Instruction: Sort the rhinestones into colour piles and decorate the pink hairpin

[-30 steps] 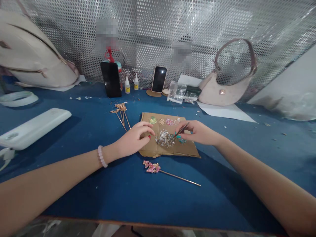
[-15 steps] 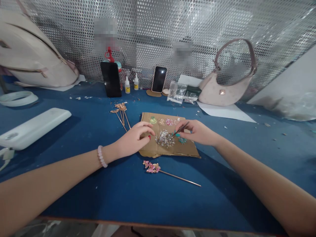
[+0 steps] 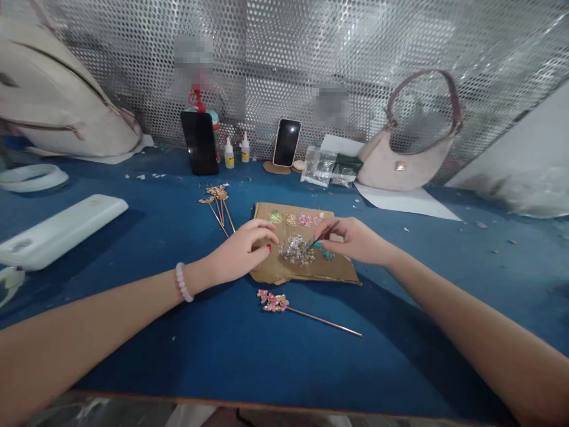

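My right hand (image 3: pixel 352 238) is closed around a pair of dark tweezers (image 3: pixel 326 232), whose tips reach into a pile of silvery rhinestones (image 3: pixel 297 249). That pile lies on a flat piece of cardboard (image 3: pixel 320 274). Small heaps of green (image 3: pixel 275 217), gold (image 3: pixel 290 220), pink (image 3: pixel 304 220) and teal stones (image 3: pixel 328 254) surround it. My left hand (image 3: pixel 244 249) rests at the cardboard's left edge, fingers slightly curled and apart, holding nothing. In front of the cardboard lies a hairpin (image 3: pixel 272 301) with pink flowers and a long metal stick.
Several bare gold hairpins (image 3: pixel 219 201) lie behind my left hand. Farther back stand a black phone (image 3: pixel 200 143), two small glue bottles (image 3: pixel 229 154) and a second phone (image 3: pixel 287 143). A white power bank (image 3: pixel 66 228) is at left, a handbag (image 3: pixel 406 157) at back right.
My right hand has shifted slightly left, bringing the tweezer tips farther into the silvery pile. My left hand stays in place.
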`<control>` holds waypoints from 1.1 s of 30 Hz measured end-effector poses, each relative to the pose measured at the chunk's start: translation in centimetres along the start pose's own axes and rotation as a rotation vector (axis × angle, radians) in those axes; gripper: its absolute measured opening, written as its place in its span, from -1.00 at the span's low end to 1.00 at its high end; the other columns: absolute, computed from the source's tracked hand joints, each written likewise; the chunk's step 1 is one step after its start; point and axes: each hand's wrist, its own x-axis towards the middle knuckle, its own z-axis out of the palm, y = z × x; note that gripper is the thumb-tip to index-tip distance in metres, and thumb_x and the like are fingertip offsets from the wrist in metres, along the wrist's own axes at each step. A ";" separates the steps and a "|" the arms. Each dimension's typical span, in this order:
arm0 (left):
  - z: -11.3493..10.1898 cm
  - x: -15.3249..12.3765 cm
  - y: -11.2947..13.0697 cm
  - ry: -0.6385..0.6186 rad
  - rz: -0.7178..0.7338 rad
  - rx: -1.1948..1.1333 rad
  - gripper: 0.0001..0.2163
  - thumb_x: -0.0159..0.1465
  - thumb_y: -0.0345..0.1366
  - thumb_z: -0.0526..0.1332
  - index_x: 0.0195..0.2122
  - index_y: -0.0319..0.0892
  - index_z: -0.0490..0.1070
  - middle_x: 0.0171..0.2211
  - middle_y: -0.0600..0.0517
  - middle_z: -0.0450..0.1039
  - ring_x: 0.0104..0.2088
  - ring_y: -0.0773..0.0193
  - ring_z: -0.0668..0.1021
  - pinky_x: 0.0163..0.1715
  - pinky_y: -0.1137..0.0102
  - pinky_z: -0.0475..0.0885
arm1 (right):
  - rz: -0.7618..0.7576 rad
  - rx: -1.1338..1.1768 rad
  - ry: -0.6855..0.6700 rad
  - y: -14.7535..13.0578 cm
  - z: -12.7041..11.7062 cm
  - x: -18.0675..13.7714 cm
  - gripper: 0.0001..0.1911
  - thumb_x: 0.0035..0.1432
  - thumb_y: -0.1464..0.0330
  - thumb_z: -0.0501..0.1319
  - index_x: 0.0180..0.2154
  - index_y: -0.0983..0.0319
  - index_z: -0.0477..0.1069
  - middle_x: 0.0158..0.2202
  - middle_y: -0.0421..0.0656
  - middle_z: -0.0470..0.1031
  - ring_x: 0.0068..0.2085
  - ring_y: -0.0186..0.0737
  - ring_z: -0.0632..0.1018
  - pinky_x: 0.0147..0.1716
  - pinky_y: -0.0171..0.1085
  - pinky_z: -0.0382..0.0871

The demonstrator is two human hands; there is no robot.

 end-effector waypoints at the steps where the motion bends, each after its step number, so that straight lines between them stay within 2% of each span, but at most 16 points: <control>1: 0.0 0.0 0.0 -0.003 -0.004 0.001 -0.80 0.26 -0.31 0.03 -0.17 -0.09 0.41 0.12 0.01 0.19 0.02 0.06 0.39 -0.28 0.27 0.46 | 0.000 0.003 -0.001 0.0 0.0 0.0 -0.84 0.08 0.27 0.15 -0.36 0.23 0.41 -0.36 -0.14 0.52 -0.39 -0.30 0.51 -0.42 -0.29 0.37; 8: 0.0 -0.1 0.0 0.008 0.001 -0.001 -0.81 0.26 -0.32 0.04 -0.19 -0.08 0.41 0.11 0.03 0.21 0.08 0.04 0.34 -0.09 0.17 0.41 | 0.003 0.018 0.008 0.4 0.0 0.0 -0.82 0.09 0.26 0.15 -0.36 0.23 0.41 -0.37 -0.14 0.50 -0.40 -0.29 0.51 -0.42 -0.28 0.39; 13: 0.0 0.0 0.0 0.013 0.015 -0.001 -0.81 0.26 -0.33 0.04 -0.20 -0.10 0.41 0.10 0.02 0.22 0.08 0.05 0.34 -0.04 0.14 0.38 | -0.021 -0.001 0.001 0.2 0.0 0.0 -0.83 0.09 0.27 0.15 -0.36 0.23 0.40 -0.36 -0.14 0.51 -0.38 -0.29 0.50 -0.41 -0.28 0.39; 16: 0.0 0.0 0.0 0.015 0.017 -0.002 -0.81 0.25 -0.34 0.04 -0.20 -0.10 0.41 0.09 0.01 0.22 0.04 0.07 0.37 -0.11 0.18 0.42 | -0.035 -0.008 0.000 0.1 0.0 -0.1 -0.84 0.09 0.28 0.15 -0.36 0.23 0.40 -0.35 -0.14 0.51 -0.38 -0.30 0.50 -0.40 -0.28 0.39; 22: 0.0 0.0 0.1 -0.001 -0.002 -0.002 -0.79 0.25 -0.32 0.03 -0.18 -0.10 0.41 0.11 0.00 0.20 -0.10 0.13 0.45 -0.39 0.32 0.43 | -0.025 0.004 0.052 -0.2 0.5 0.0 -0.84 0.08 0.29 0.15 -0.36 0.24 0.42 -0.36 -0.13 0.51 -0.39 -0.29 0.51 -0.41 -0.27 0.40; 27: 0.0 0.0 0.1 -0.007 -0.001 -0.002 -0.79 0.24 -0.31 0.03 -0.17 -0.09 0.41 0.11 0.00 0.20 -0.12 0.14 0.46 -0.41 0.33 0.43 | -0.064 -0.018 0.078 -1.0 1.1 0.1 -0.85 0.08 0.31 0.14 -0.36 0.23 0.43 -0.34 -0.13 0.52 -0.35 -0.29 0.51 -0.33 -0.26 0.41; 29: 0.0 0.0 0.1 -0.004 0.004 -0.002 -0.79 0.25 -0.30 0.03 -0.18 -0.09 0.41 0.10 0.00 0.21 -0.09 0.13 0.45 -0.36 0.31 0.45 | -0.055 -0.029 0.063 -1.1 1.2 0.1 -0.85 0.08 0.31 0.14 -0.36 0.22 0.43 -0.35 -0.14 0.52 -0.36 -0.30 0.51 -0.34 -0.26 0.41; 33: 0.0 0.0 0.0 0.013 0.016 -0.001 -0.80 0.25 -0.31 0.03 -0.20 -0.09 0.42 0.09 0.01 0.22 0.02 0.08 0.39 -0.12 0.19 0.43 | -0.042 -0.031 0.058 -0.9 0.9 0.0 -0.86 0.07 0.31 0.15 -0.36 0.23 0.42 -0.38 -0.15 0.51 -0.37 -0.29 0.52 -0.36 -0.27 0.41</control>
